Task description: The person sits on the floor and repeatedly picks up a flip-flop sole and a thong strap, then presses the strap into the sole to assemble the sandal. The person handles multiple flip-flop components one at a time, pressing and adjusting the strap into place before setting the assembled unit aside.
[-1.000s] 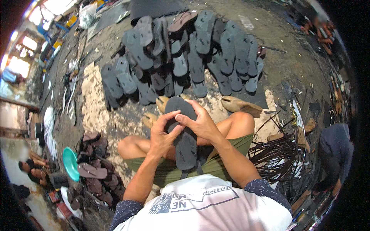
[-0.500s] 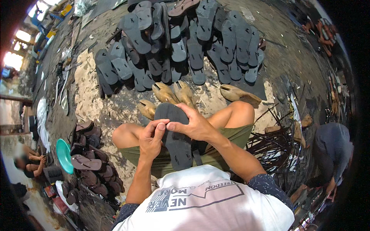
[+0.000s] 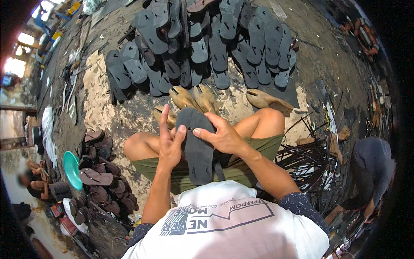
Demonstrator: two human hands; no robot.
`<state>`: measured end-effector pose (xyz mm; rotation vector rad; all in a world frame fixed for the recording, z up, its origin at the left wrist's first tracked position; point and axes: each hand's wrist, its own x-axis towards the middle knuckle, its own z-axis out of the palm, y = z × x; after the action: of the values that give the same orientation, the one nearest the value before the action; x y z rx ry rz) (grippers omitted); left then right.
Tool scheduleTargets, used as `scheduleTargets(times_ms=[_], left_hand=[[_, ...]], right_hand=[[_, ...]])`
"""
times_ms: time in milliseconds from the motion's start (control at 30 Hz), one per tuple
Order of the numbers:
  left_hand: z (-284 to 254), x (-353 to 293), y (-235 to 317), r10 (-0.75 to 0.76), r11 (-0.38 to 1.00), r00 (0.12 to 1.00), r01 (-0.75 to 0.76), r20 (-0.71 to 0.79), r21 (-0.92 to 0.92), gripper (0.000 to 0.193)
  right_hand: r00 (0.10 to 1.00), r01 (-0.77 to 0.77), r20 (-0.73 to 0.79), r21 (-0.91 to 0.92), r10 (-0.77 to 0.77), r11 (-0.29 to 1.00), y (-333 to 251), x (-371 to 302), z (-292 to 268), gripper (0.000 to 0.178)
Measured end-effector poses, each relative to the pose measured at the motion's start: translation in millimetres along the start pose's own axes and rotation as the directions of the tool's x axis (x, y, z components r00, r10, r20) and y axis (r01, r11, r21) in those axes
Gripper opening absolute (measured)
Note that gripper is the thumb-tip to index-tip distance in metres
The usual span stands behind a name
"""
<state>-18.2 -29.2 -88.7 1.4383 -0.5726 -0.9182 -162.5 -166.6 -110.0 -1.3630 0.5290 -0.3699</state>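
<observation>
A dark grey flip-flop sole stands lengthwise above my lap, toe end away from me. Small slits show near its heel, and a dark strap hangs beside it on the right. My right hand grips its upper right edge, thumb on the face and fingers behind. At the left edge my left hand has its thumb against the sole, near the toe hole. Its index finger points up, off the sole; the other fingers are mostly hidden. Just beyond lie wooden foot lasts with split toes.
Many grey soles are heaped ahead. Another wooden last lies beyond my right knee. Brown flip-flops pile at left beside a green basin. Dark strips tangle at right, near a bending person. Another person sits far left.
My left index finger has lifted from the sole and straightened upward, opening the earlier pinch near the toe hole. The sole has shifted slightly away from me, still in my right hand.
</observation>
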Motion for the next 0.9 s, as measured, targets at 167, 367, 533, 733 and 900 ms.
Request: scheduleTargets(times_ms=[167,367,533,733,900], left_hand=[[34,-6,-6,0.177,0.361,0.928,-0.372,0.329,0.855,0.117],[-14,-8,-48,-0.105,0.976,0.985,0.076,0.138,0.202,0.078],[-32,-22,-17,-0.157,0.983,0.985,0.149,-0.077,-0.103,0.045],[-43,-11,-37,-0.036,0.999,0.961,0.042,-0.274,0.013,0.05],[-48,19,-36,0.167,0.972,0.95,-0.114,-0.263,0.206,0.045]], right_hand=[[0.967,0.062,-0.247,-0.006,-0.062,0.998,23,33,-29,0.04],[1.0,0.012,-0.007,-0.797,-0.029,0.603,7,51,-212,0.066],[0.901,-0.228,-0.082,-0.925,0.427,0.303,81,-23,-355,0.083],[0.926,-0.309,-0.195,-0.883,0.322,0.353,-42,-27,-270,0.065],[0.995,0.03,0.095,-0.44,0.014,0.898,-73,-41,-184,0.068]])
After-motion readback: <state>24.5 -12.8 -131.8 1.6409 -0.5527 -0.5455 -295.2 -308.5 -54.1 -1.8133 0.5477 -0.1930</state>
